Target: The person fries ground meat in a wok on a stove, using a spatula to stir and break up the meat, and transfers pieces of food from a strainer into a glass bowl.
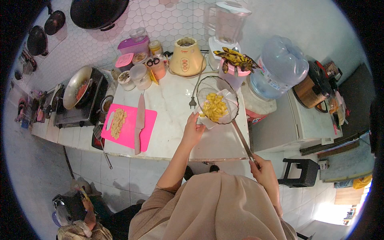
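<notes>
My right hand [264, 169] grips the long handle [242, 141] of a wire-mesh skimmer [231, 90] near its end. In the skimmer's bowl lies a heap of small yellow cut pieces [214, 108]. My left hand [193, 130] is at the bowl's near left rim, its fingers at the edge of a white sheet [207, 122], perhaps paper, partly under the skimmer. To the left, a pink cutting board [150, 126] carries pale sliced pieces [118, 123] and a large kitchen knife [140, 120].
A wok [73, 93] with red contents sits on a gas stove [96, 111]. Behind the board stand lidded containers [140, 76], a yellow blender base [186, 61] and its plug [192, 102]. Bananas [237, 59] and a large water bottle [279, 69] are rightward. Another person's hand [87, 204] shows lower left.
</notes>
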The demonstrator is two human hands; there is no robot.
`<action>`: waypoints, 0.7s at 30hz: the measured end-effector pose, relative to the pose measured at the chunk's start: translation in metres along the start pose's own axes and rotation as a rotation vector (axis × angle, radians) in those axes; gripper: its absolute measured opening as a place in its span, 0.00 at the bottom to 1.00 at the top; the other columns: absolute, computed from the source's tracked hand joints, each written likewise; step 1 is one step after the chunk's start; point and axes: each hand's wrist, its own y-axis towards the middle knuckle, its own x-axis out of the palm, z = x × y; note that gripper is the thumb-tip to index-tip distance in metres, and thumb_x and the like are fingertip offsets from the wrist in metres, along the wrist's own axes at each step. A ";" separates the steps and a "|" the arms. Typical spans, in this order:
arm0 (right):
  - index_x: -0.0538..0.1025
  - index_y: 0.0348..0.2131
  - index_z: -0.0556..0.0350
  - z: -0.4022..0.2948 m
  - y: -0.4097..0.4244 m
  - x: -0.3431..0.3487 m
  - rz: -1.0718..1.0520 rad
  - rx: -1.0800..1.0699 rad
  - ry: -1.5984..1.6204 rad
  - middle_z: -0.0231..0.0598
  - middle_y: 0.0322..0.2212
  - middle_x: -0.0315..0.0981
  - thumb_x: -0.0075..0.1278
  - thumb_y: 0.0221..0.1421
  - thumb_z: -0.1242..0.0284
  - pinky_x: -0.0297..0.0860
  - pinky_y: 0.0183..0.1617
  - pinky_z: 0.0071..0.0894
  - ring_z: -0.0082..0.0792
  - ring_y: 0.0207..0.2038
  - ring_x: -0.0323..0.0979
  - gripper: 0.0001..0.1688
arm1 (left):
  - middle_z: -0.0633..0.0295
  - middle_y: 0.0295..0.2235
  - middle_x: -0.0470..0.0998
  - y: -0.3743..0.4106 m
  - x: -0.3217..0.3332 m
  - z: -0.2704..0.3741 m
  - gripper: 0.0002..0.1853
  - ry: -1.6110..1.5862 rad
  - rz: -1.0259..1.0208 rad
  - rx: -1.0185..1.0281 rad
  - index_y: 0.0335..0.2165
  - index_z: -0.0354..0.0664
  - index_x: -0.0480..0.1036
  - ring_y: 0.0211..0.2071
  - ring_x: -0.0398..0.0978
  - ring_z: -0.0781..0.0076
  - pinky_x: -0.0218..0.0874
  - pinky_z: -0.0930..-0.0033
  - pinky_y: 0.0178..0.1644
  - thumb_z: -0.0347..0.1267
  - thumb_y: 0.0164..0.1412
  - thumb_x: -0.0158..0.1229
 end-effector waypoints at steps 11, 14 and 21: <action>0.71 0.40 0.63 0.002 0.001 0.001 0.024 0.003 -0.016 0.52 0.12 0.64 0.47 0.50 0.73 0.61 0.21 0.30 0.35 0.14 0.64 0.16 | 0.44 0.56 0.47 -0.002 -0.002 0.009 0.34 0.044 0.004 -0.029 0.55 0.40 0.51 0.36 0.72 0.67 0.66 0.71 0.39 0.24 0.50 0.55; 0.71 0.39 0.63 0.002 -0.001 0.001 0.042 -0.005 -0.012 0.53 0.12 0.64 0.47 0.49 0.74 0.61 0.21 0.29 0.35 0.14 0.64 0.16 | 0.44 0.56 0.47 -0.002 -0.002 0.009 0.34 0.045 -0.004 -0.018 0.55 0.40 0.51 0.36 0.72 0.66 0.66 0.71 0.39 0.24 0.50 0.55; 0.71 0.39 0.61 0.006 -0.001 0.001 0.071 -0.060 -0.028 0.55 0.13 0.64 0.47 0.49 0.73 0.61 0.21 0.30 0.38 0.13 0.65 0.16 | 0.45 0.55 0.49 0.001 -0.001 0.008 0.35 0.031 -0.011 0.023 0.55 0.38 0.50 0.35 0.72 0.68 0.66 0.71 0.38 0.23 0.49 0.55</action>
